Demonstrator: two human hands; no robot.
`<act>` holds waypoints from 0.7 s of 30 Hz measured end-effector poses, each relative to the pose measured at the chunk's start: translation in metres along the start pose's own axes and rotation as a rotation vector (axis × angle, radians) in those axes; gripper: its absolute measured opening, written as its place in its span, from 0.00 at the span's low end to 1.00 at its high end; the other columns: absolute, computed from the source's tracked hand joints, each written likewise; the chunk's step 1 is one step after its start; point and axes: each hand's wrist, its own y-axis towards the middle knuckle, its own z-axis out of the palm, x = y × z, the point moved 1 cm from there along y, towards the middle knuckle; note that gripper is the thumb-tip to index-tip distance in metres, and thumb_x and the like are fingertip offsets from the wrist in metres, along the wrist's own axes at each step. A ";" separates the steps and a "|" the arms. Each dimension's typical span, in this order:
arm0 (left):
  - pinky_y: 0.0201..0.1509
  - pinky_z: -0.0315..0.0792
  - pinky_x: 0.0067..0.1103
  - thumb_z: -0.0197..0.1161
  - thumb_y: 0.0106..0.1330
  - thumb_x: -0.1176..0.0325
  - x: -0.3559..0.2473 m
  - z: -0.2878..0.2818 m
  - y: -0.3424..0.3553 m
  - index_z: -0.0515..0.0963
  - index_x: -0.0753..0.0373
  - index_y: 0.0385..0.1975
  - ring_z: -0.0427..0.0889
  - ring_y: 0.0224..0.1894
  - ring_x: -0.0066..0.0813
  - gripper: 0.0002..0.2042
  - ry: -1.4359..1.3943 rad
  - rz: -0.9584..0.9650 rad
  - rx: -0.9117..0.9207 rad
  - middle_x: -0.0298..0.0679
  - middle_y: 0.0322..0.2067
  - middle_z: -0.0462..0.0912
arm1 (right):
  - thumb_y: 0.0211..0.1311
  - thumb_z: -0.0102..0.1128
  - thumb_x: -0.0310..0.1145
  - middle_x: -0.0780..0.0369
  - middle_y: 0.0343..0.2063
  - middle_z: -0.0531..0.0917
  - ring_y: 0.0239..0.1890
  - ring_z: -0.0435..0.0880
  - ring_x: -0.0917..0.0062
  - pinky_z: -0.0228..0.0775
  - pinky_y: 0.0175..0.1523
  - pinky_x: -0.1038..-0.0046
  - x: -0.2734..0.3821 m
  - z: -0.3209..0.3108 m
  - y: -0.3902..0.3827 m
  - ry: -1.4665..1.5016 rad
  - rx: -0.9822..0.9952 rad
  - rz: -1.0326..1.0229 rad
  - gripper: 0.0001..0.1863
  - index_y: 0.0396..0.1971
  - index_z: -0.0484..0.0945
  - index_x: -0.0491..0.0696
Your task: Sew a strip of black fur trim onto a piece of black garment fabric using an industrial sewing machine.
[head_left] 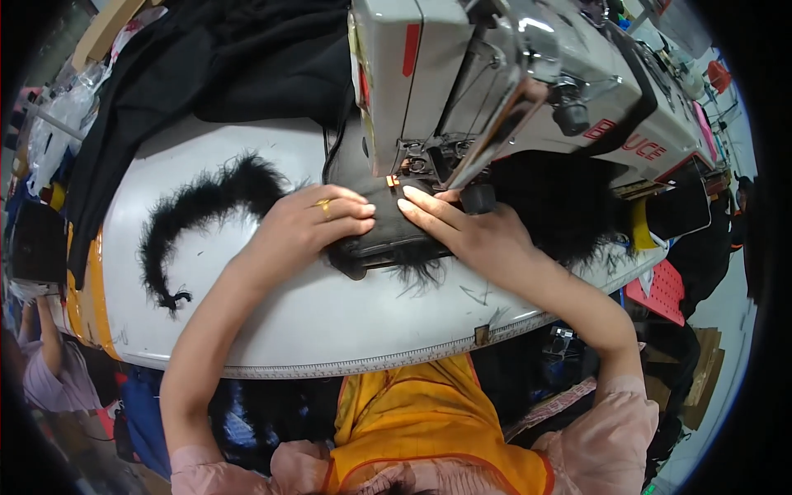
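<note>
A white sewing machine (394,99) stands over the table, its small light glowing at the needle area. In front of the needle, black cloth (394,237) lies on the machine bed, with feathery fringe showing at its near edge. My left hand (309,221), a gold ring on one finger, rests on the bed's left side with fingers stretched flat. From beneath that hand a fluffy black feather trim (202,202) curves out leftward. My right hand (483,235) presses the cloth right of the needle, two fingers extended flat. Both thumbs are largely hidden, as is the cloth under the palms.
Black fabric (223,66) is heaped at the back left of the white table (239,330). More black cloth with furry edging (569,206) lies right of the needle. A measuring tape (330,367) runs along the front edge. A red perforated tray (657,290) sits at right; another person (58,363) is at far left.
</note>
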 end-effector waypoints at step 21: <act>0.42 0.71 0.20 0.60 0.48 0.72 0.009 0.005 0.021 0.82 0.57 0.41 0.78 0.38 0.23 0.17 0.415 0.061 -0.025 0.30 0.30 0.80 | 0.52 0.61 0.35 0.77 0.36 0.78 0.42 0.75 0.83 0.72 0.23 0.83 -0.021 0.015 0.002 -0.136 -0.315 0.196 0.05 0.29 0.80 0.53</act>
